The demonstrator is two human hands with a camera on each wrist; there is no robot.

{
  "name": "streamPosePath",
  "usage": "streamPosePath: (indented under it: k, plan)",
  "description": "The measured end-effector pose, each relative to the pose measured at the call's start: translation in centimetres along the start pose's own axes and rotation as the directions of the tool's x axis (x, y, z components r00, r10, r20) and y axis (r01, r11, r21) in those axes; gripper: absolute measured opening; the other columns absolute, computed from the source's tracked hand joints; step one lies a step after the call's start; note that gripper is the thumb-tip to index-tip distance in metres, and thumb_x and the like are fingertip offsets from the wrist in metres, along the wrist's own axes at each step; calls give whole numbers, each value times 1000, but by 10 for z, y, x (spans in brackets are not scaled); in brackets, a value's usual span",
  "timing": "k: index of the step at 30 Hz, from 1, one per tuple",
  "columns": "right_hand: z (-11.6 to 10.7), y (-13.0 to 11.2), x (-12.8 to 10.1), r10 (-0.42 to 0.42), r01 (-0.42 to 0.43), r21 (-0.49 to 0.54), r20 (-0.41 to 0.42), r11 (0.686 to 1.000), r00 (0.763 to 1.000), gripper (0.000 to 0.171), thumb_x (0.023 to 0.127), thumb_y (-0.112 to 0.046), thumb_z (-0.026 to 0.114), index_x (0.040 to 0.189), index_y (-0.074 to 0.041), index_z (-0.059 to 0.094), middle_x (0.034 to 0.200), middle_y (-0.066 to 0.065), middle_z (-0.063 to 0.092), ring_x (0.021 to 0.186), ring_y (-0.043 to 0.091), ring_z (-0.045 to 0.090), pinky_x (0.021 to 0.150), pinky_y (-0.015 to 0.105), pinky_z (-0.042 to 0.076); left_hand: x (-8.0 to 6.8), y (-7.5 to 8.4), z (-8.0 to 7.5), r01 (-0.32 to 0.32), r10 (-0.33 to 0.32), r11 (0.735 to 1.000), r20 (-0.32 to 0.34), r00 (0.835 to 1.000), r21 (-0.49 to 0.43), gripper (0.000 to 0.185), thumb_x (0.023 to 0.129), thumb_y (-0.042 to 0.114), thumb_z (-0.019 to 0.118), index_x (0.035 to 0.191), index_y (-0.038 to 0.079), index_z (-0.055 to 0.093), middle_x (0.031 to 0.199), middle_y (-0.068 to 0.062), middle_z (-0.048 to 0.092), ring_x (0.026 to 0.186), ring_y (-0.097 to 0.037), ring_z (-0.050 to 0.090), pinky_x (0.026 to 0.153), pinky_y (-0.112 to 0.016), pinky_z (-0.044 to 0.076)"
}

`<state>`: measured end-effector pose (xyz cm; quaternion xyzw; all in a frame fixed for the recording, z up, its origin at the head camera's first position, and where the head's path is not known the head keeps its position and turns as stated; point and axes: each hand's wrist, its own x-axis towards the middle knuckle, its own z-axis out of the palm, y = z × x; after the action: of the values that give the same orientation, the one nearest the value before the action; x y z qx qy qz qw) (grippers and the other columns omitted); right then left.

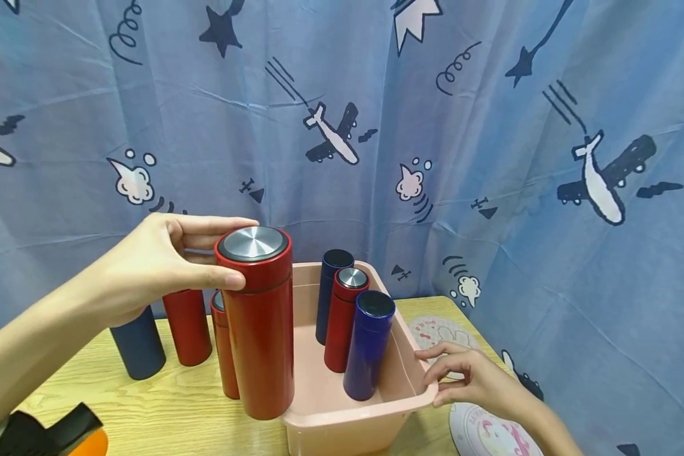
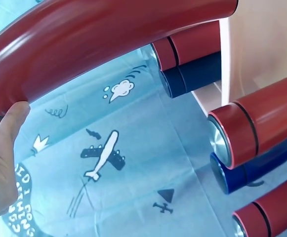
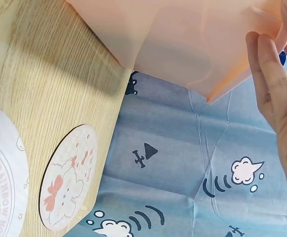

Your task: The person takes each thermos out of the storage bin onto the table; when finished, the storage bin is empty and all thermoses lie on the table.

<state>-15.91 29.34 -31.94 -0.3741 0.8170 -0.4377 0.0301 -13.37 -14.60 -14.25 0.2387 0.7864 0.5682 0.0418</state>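
My left hand (image 1: 230, 253) grips the steel-capped top of a tall red bottle (image 1: 260, 329), thumb in front and fingers behind, at the left rim of a pink plastic bin (image 1: 342, 418). The left wrist view shows that red bottle (image 2: 108, 44) with my thumb (image 2: 5, 133) on it. In the bin stand a dark blue bottle (image 1: 332, 285), a red bottle (image 1: 344, 323) and a blue bottle (image 1: 368, 348). My right hand (image 1: 433, 379) rests against the bin's near right corner. In the right wrist view its fingers (image 3: 267, 79) lie fairly straight on the bin's wall (image 3: 183, 44).
Left of the bin on the wooden table (image 1: 148, 405) stand a navy bottle (image 1: 139, 347) and two red bottles (image 1: 188, 326) (image 1: 223, 345). Round printed coasters (image 1: 440, 329) (image 1: 484, 436) lie to the right. A black and orange object (image 1: 51, 434) sits near left. A blue curtain (image 1: 490, 158) hangs behind.
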Motion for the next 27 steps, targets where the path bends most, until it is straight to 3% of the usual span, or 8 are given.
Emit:
streamPosePath:
  k: [19, 27]
  plan:
    - [0, 1, 1, -4, 4, 34, 4, 999, 1000, 16, 80, -12, 76, 95, -8, 71, 119, 25, 57, 117, 0, 50, 74, 33, 58, -32, -34, -28, -15, 15, 999, -22, 1000, 35, 63, 84, 4, 72, 142, 15, 49, 115, -11, 68, 102, -31, 66, 85, -34, 55]
    - [2, 1, 0, -19, 19, 43, 1, 999, 1000, 16, 79, -8, 75, 95, -8, 71, 119, 23, 57, 117, -1, 49, 75, 32, 58, -41, -63, -35, -78, 82, 995, 59, 995, -56, 67, 83, -11, 66, 143, 9, 45, 122, -14, 64, 107, -29, 64, 85, -34, 55]
